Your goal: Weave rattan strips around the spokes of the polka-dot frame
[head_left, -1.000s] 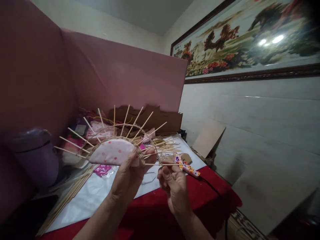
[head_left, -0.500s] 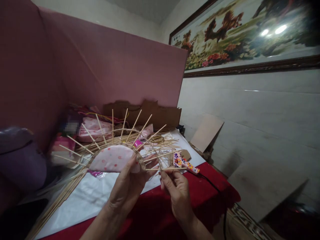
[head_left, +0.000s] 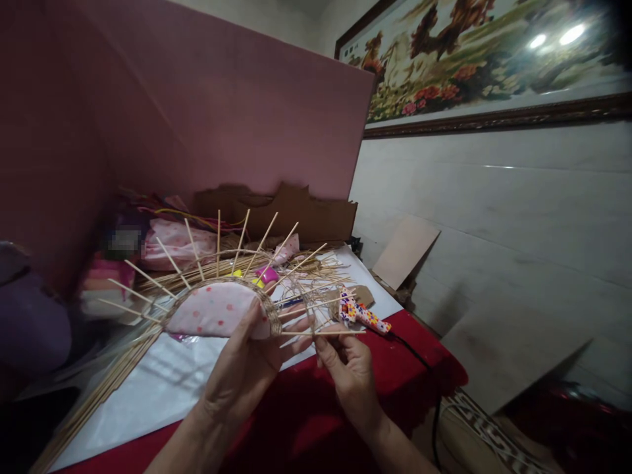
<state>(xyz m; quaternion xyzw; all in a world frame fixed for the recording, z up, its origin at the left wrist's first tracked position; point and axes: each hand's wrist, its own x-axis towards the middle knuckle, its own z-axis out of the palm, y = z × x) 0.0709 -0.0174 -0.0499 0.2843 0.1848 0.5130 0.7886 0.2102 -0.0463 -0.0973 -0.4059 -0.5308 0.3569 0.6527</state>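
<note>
A half-round piece covered in white cloth with pink-red dots is held up above the table, its curved edge bound with twine. Several thin wooden sticks fan outward from that edge. My left hand grips its right end, thumb on the cloth and fingers behind, partly hidden. With thumb and forefinger, my right hand pinches the lowest right stick where a strand of twine meets it. This twine loops loosely across the sticks. Just beyond my right hand lies a flower-patterned glue gun with a black cord.
White sheeting covers part of the red tablecloth. Bundled sticks lie along the left. Dotted cloth, torn cardboard and a pink partition stand behind. A board leans against the tiled wall on the right.
The view has shifted slightly, and the half-round piece sits a little further left in it. Both hands keep their grips; my left fingers look more spread behind the sticks.
</note>
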